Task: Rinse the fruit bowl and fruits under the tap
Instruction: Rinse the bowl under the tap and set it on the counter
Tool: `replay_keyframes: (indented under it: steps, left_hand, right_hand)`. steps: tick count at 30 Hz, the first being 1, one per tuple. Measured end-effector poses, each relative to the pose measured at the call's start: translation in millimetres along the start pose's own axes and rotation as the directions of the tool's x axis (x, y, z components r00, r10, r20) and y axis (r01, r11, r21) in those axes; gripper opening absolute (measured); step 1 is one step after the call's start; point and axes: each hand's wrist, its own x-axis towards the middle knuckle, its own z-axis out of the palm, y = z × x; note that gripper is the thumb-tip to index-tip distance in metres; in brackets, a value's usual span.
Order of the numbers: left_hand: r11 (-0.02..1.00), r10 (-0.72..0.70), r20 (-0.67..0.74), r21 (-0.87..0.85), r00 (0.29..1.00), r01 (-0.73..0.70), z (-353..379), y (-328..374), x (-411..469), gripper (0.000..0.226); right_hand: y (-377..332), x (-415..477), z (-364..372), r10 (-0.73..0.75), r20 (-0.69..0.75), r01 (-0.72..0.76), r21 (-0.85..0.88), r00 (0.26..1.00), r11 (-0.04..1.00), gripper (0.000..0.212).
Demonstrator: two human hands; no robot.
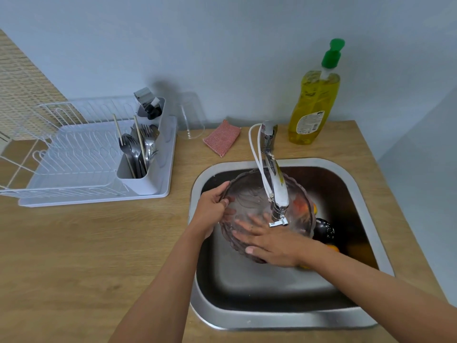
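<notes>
Dish rack: white wire rack on a pale tray, on the wooden counter left of the sink.
Cutlery caddy: forks, spoons and two wooden sticks stand upright in it.
Sponge: pink, flat on the counter behind the sink.
Sink: steel basin holding the fruit bowl and fruits.
Left hand: fingers curled over the bowl's left rim, thumb on the outside, gripping it; forearm reaches in from the lower left.
Fruit bowl: clear glass with a scalloped rim, tilted up towards the camera under the tap.
Right hand: open and flat, fingers spread against the inside of the bowl, thumb over the near rim; it grips nothing.
Fruits: a dark one and orange ones in the sink right of the bowl; one reddish shape shows through the glass.
Soap bottle: yellow liquid, green pump, upright on the counter behind the sink.
</notes>
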Motion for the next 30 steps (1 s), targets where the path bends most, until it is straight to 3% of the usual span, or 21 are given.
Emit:
replay_keyframes:
  steps: [2, 5, 9, 15, 18, 20, 23, 25, 30]
  left_hand:
    - [1.0, -0.007, 0.031, -0.01, 0.999, 0.008, 1.4, 0.2, -0.4, 0.056]
    - [1.0, -0.011, 0.028, -0.019, 1.0, 0.012, -2.0, 3.5, -0.5, 0.057]
    - [1.0, -0.018, 0.032, -0.001, 0.999, 0.018, -0.3, 7.4, -1.3, 0.058]
    - [0.999, 0.006, 0.055, 0.052, 0.998, -0.008, 3.9, 8.5, 0.3, 0.056]
    - [0.997, -0.004, 0.076, 0.074, 0.997, -0.002, 8.0, 8.7, -1.0, 0.065]
    - [0.997, 0.003, 0.119, 0.078, 0.993, -0.012, 13.5, 11.1, -3.9, 0.066]
    - [0.999, 0.012, 0.15, 0.031, 0.989, -0.017, 13.0, 15.6, -6.4, 0.072]
    - [1.0, 0.014, 0.141, -0.011, 0.99, -0.013, 8.5, 16.9, -7.8, 0.073]
    - [0.998, 0.037, 0.146, -0.051, 0.989, -0.03, 4.9, 10.9, -14.2, 0.07]
  right_hand:
    - [-9.7, 5.5, 1.8, -0.017, -0.002, 0.017, -0.005, 1.0, 1.0, 0.057]
    - [1.3, 2.1, -5.8, 0.082, -0.019, -0.083, -0.014, 0.996, 0.996, 0.057]
    - [1.0, 2.4, -3.2, -0.001, 0.029, 0.0, 0.05, 1.0, 0.999, 0.053]
    - [19.6, 1.2, -7.1, 0.187, -0.062, -0.19, -0.046, 0.98, 0.981, 0.063]
    - [14.3, -4.1, -3.2, 0.11, 0.018, -0.111, 0.075, 0.994, 0.991, 0.059]
    - [0.6, 6.8, -2.2, 0.101, -0.013, -0.098, 0.147, 0.995, 0.984, 0.06]
    - [0.9, 9.5, -11.9, 0.266, -0.098, -0.258, 0.084, 0.959, 0.962, 0.067]
    - [10.7, -3.1, -17.2, 0.323, -0.069, -0.323, 0.009, 0.944, 0.946, 0.072]
    - [-9.4, -15.8, -24.1, -0.021, 0.108, 0.007, 0.13, 0.994, 0.992, 0.05]
